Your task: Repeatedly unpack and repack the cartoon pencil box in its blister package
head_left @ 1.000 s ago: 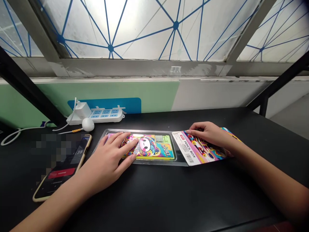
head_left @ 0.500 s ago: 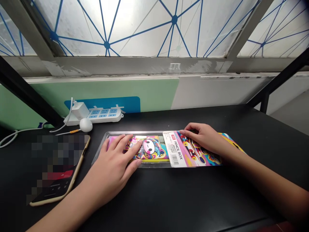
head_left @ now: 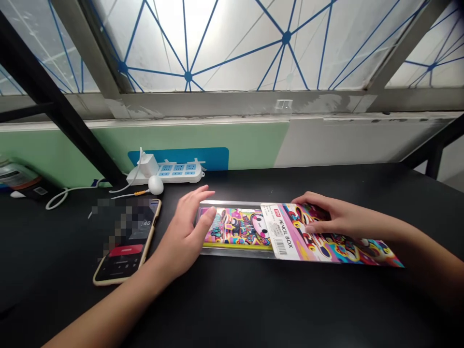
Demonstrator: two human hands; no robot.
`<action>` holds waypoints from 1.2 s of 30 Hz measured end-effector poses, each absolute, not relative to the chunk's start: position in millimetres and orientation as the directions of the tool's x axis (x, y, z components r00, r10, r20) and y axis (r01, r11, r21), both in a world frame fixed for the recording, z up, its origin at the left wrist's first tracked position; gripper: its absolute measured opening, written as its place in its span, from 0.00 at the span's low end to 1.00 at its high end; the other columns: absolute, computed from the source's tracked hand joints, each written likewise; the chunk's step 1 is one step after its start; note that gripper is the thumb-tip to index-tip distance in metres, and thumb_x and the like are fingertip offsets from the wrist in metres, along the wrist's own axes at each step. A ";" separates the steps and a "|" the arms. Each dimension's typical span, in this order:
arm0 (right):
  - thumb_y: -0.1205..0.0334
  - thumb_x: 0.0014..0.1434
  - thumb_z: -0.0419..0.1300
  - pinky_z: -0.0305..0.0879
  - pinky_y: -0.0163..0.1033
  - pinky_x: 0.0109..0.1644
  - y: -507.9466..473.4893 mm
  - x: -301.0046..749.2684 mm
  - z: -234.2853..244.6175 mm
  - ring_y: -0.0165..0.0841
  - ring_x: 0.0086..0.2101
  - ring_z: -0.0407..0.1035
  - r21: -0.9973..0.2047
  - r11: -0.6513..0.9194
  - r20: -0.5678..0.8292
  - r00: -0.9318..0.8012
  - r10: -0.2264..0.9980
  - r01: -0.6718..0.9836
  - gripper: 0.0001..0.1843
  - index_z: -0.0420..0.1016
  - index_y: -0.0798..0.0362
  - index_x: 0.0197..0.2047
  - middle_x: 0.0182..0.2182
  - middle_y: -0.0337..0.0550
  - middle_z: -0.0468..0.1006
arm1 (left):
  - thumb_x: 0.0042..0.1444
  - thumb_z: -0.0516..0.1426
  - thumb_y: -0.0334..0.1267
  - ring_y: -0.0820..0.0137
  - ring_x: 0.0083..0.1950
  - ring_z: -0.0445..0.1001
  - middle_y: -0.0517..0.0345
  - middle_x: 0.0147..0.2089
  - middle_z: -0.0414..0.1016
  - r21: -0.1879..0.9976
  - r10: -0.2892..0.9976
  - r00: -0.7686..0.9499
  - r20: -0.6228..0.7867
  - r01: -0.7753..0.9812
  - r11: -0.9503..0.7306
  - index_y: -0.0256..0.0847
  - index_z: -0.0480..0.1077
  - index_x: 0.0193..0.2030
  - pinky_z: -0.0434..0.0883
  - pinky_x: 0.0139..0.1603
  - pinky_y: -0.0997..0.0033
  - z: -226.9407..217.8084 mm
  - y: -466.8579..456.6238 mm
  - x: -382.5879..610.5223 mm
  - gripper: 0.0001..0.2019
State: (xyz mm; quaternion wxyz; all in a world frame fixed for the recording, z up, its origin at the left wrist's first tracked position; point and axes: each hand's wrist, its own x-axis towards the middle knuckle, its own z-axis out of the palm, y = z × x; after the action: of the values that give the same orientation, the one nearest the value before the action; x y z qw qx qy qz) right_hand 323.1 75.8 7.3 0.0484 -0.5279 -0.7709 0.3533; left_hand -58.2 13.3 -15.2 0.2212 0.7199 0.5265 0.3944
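- Head view: the pencil box [head_left: 235, 229] lies in a clear plastic tray [head_left: 232, 254] on the black surface [head_left: 253, 299], its right part covered by a printed card [head_left: 300, 237].
- The left hand [head_left: 184, 227] sits at the tray's left end, its grip released, fingers spread and not clenched.
- The right hand [head_left: 326, 217] lies flat on the card, pressing without grasping.
- Risk: uneven pressure could skew the card, snagging its edge on the tray's rim.
- Risk: the tray, held by no closed grip, could slide, and the left wrist could then knock the phone [head_left: 125, 241] just beside it.
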 end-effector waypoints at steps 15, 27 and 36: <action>0.29 0.60 0.56 0.67 0.54 0.53 80.5 166.8 23.5 0.51 0.49 0.72 -0.348 0.546 -0.190 -0.628 0.755 0.762 0.37 0.73 0.50 0.58 0.54 0.53 0.76 | 0.72 0.50 0.52 0.59 0.76 0.54 0.53 0.75 0.58 0.909 0.936 0.079 0.342 0.224 -0.351 0.49 0.62 0.66 0.54 0.74 0.51 -19.1 0.7 -53.2 0.21; 0.31 0.58 0.59 0.70 0.54 0.56 90.8 229.5 11.1 0.53 0.54 0.72 -0.371 0.409 -0.102 -0.474 0.874 0.834 0.37 0.71 0.45 0.63 0.60 0.49 0.76 | 0.69 0.54 0.43 0.58 0.78 0.50 0.53 0.77 0.52 0.945 0.979 0.012 0.202 0.261 -0.198 0.49 0.61 0.65 0.51 0.75 0.50 -16.8 4.6 -52.8 0.19; 0.34 0.50 0.68 0.78 0.41 0.41 94.3 316.3 -6.8 0.48 0.44 0.79 -0.568 0.058 -0.312 -0.280 0.908 0.821 0.33 0.77 0.45 0.52 0.47 0.46 0.84 | 0.63 0.52 0.31 0.58 0.78 0.48 0.48 0.77 0.52 0.995 0.993 -0.091 -0.079 0.053 0.084 0.47 0.54 0.70 0.51 0.75 0.48 -21.2 17.0 -53.0 0.28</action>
State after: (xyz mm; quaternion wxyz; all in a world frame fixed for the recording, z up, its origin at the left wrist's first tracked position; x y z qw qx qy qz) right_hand 316.3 94.3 -6.8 0.0644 -0.5967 -0.7244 0.3392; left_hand -53.0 17.0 -21.2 0.4827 0.4705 0.5558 0.4864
